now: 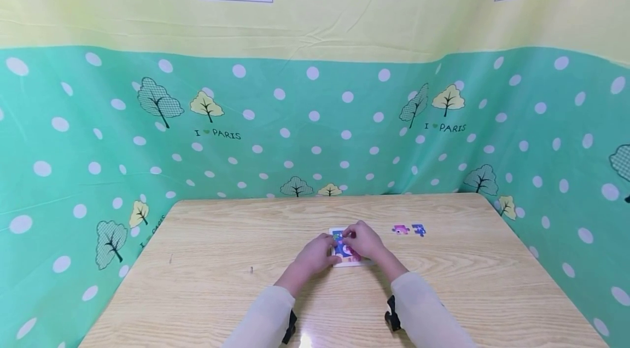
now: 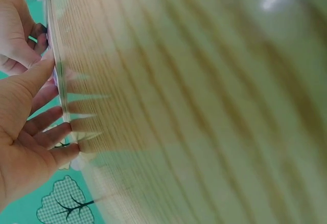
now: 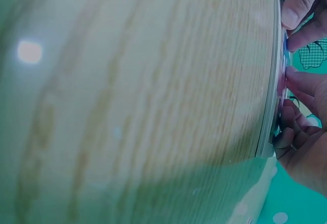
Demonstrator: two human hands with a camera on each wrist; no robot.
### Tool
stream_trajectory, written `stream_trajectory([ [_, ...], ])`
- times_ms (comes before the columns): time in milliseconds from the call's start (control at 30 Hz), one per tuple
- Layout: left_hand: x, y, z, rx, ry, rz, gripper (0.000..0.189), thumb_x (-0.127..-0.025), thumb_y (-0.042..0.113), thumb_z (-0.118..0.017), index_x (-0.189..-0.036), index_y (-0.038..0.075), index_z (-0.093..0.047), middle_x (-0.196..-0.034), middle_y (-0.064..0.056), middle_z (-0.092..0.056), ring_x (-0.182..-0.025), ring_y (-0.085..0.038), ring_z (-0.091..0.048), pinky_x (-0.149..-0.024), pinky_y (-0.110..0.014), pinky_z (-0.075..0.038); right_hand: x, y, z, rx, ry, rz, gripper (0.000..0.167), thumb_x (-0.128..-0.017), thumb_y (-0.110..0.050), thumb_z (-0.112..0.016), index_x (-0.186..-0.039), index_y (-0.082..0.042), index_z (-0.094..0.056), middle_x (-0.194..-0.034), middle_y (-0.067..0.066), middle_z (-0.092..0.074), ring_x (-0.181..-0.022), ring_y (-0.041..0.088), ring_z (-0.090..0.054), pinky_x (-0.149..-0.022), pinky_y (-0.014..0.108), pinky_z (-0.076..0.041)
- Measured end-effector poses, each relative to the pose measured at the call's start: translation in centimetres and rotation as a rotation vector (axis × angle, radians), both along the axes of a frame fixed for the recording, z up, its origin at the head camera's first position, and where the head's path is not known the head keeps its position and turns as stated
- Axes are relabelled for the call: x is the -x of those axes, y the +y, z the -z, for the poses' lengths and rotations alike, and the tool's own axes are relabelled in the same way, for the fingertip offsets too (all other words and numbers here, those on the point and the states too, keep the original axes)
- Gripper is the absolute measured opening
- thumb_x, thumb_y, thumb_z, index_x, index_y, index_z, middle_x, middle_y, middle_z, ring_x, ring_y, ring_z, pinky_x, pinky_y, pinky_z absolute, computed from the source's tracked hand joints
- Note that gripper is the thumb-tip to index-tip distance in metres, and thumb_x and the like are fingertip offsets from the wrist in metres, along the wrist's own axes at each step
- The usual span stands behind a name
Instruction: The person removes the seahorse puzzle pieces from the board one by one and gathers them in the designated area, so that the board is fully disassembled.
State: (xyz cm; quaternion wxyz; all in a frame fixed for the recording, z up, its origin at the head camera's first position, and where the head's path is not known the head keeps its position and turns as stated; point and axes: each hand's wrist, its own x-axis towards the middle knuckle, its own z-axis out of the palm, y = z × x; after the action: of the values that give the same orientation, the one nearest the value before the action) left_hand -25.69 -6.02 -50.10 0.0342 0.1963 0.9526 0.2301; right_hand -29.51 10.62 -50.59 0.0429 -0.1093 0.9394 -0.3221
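A small jigsaw puzzle in a white-edged tray (image 1: 350, 264) lies near the middle of the table, its picture blue, pink and tan. My left hand (image 1: 315, 254) rests at the tray's left side. In the left wrist view, the left hand (image 2: 25, 117) has its thumb at the tray's edge and its other fingers loosely spread. Over the puzzle's upper right is my right hand (image 1: 365, 241), thumb and index finger pinching at a piece within the picture; the hand hides much of that side. The right wrist view shows the right hand's fingertips (image 3: 291, 76) right at the puzzle's surface.
To the right of the tray lie two loose puzzle pieces, a pink one (image 1: 401, 230) and a blue one (image 1: 419, 230). The wooden table (image 1: 221, 282) meets a green dotted curtain (image 1: 315, 134) at its back and sides.
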Motion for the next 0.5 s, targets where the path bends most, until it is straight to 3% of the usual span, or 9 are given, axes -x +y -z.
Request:
stream_trajectory([
  [500, -0.06, 0.01, -0.23, 0.015, 0.008, 0.009, 0.038, -0.083, 0.03, -0.069, -0.109, 0.004, -0.065, -0.126, -0.017, -0.056, -0.112, -0.031, -0.058, -0.1, -0.04, -0.047, 0.0, -0.18, -0.2, 0.052, -0.032, 0.016, 0.005, -0.084, -0.012, -0.067, -0.088, -0.01, -0.067, -0.09, 0.005, -0.05, -0.074, 0.015, -0.05, -0.065, 0.025, -0.047],
])
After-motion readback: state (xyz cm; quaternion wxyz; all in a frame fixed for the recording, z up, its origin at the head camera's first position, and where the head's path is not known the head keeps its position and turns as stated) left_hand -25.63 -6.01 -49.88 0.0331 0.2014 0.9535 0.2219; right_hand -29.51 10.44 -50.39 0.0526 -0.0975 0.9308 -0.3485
